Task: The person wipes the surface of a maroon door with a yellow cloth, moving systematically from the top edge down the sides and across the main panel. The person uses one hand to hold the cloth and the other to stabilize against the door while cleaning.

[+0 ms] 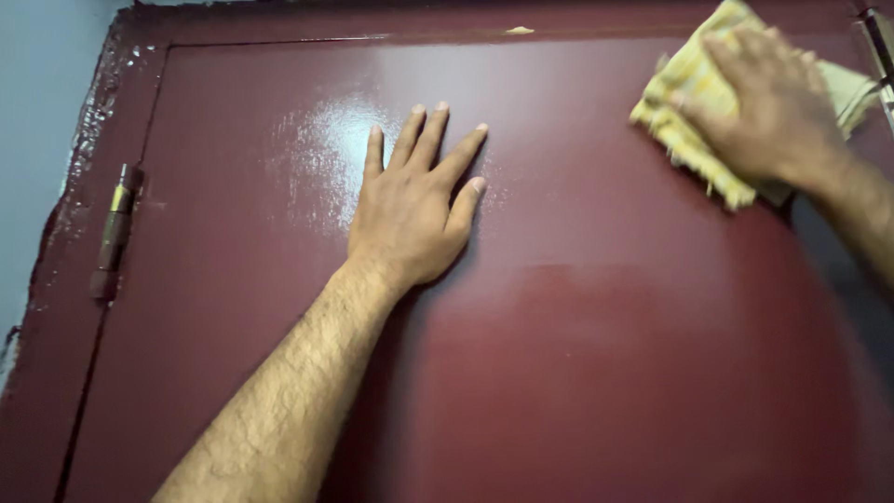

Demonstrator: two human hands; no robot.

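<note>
A dark red painted door (596, 326) fills the view. My left hand (414, 205) lies flat against its middle, fingers spread, holding nothing. My right hand (773, 102) presses a crumpled yellow cloth (684, 112) against the door's upper right part; the hand is blurred and covers much of the cloth. A glossy patch of reflected light shows on the door just left of my left hand.
The dark red door frame (65, 251) runs down the left side, with a metal hinge (116, 228) on it. A pale blue wall (37, 112) lies beyond the frame. A metal fitting (880, 47) shows at the top right edge.
</note>
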